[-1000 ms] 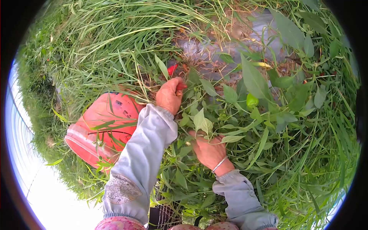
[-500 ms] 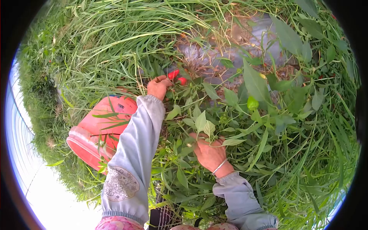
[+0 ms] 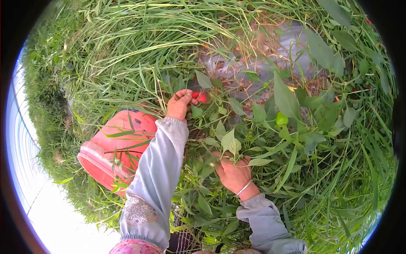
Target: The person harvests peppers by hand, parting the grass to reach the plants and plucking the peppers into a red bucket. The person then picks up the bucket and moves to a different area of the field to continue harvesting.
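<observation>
My left hand [image 3: 179, 104] reaches low into the foliage, its thumb and fingers closed at a red pepper [image 3: 200, 98]. The pepper looks glossy and lies just right of the fingertips, partly covered by leaves. To the right and nearer me, my right hand [image 3: 235, 172], with a silver bangle at the wrist, has its fingers curled into a leafy pepper plant [image 3: 228, 142]. Leaves hide its fingertips. A green pepper [image 3: 281, 120] hangs farther right, apart from both hands.
A red bucket [image 3: 122, 135] lies tilted in the grass left of my left forearm, with grass blades across it. Grey plastic sheeting [image 3: 292, 40] with dry straw shows beyond the plants. Tall grass [image 3: 139, 46] leans over from the upper left.
My left hand has shifted slightly down and right in the view, its fingers now close against the red pepper. Two red pieces showed before; now one shows clearly. My right hand stays in the leaves.
</observation>
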`<state>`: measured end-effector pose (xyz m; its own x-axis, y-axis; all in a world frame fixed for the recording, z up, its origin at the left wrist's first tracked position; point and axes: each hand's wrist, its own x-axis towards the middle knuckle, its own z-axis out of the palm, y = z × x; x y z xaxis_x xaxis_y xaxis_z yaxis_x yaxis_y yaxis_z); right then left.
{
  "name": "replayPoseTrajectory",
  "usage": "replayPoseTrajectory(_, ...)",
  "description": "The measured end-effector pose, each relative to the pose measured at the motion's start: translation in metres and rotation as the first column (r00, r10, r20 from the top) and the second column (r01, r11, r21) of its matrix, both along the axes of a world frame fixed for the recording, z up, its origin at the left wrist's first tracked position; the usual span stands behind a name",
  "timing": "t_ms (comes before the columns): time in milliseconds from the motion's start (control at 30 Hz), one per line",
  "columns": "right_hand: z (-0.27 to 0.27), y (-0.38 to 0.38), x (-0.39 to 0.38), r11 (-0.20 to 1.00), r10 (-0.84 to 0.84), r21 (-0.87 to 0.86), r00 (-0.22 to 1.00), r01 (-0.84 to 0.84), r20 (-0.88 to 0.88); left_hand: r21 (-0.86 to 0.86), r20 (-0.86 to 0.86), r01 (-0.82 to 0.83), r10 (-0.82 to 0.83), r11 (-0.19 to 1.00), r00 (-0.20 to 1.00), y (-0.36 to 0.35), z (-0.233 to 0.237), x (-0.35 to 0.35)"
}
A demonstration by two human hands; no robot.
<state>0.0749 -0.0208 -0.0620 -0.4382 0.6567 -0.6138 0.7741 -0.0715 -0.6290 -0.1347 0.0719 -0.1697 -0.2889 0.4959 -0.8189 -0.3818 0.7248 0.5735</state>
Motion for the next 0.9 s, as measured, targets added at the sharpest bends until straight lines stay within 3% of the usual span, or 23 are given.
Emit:
replayPoseTrajectory(133,0.000,0.000,0.001,0.999,-0.048,-0.021,0.998,0.048,-0.040,-0.055,-0.102,0.096,-0.101,0.994,0.990,-0.017,0.044,0.013)
replayPoseTrajectory(233,0.000,0.002,0.003,0.994,-0.106,0.007,0.991,0.107,-0.085,0.068,-0.045,0.123,-0.120,0.990,0.992,-0.026,0.080,0.028)
replayPoseTrajectory(333,0.004,0.011,0.004,0.995,-0.094,0.007,0.991,0.095,-0.091,0.180,-0.120,0.160,-0.140,0.971,0.983,-0.035,0.095,0.034)
replayPoseTrajectory(433,0.000,0.012,0.006,0.851,-0.520,-0.255,0.806,0.460,-0.284,0.204,-0.155,0.231,-0.202,0.951,0.967,-0.044,0.117,0.039)
replayPoseTrajectory(467,-0.001,0.016,0.006,0.799,-0.600,-0.194,0.731,0.569,-0.325,0.186,-0.154,0.252,-0.226,0.950,0.962,-0.049,0.122,0.036)
replayPoseTrajectory(500,0.001,0.022,0.007,0.738,-0.671,-0.268,0.632,0.619,-0.388,0.169,-0.152,0.274,-0.250,0.947,0.956,-0.054,0.125,0.036)
replayPoseTrajectory(533,0.007,0.028,0.010,0.714,-0.699,-0.359,0.592,0.601,-0.400,0.305,-0.123,0.149,-0.117,0.941,0.986,-0.065,0.117,0.040)
replayPoseTrajectory(567,0.015,0.035,0.013,0.686,-0.728,-0.448,0.551,0.574,-0.409,0.320,-0.227,0.275,-0.209,0.907,0.951,-0.071,0.114,0.041)
replayPoseTrajectory(667,0.003,0.020,0.013,0.860,-0.502,-0.190,0.713,0.474,-0.491,0.273,-0.545,0.609,-0.402,0.744,0.736,-0.078,0.120,0.049)
replayPoseTrajectory(767,0.023,0.035,0.007,0.813,-0.578,-0.263,0.669,0.519,-0.467,0.106,-0.821,0.830,-0.423,0.547,0.384,-0.082,0.131,0.067)
replayPoseTrajectory(800,0.019,0.034,0.009,0.819,-0.571,-0.300,0.643,0.489,-0.511,0.079,-0.827,0.887,-0.467,0.456,0.313,-0.072,0.139,0.074)
replayPoseTrajectory(900,0.006,0.021,0.007,0.609,-0.793,-0.647,0.329,0.458,-0.513,-0.172,-0.859,0.911,-0.510,0.376,0.048,-0.083,0.143,0.084)
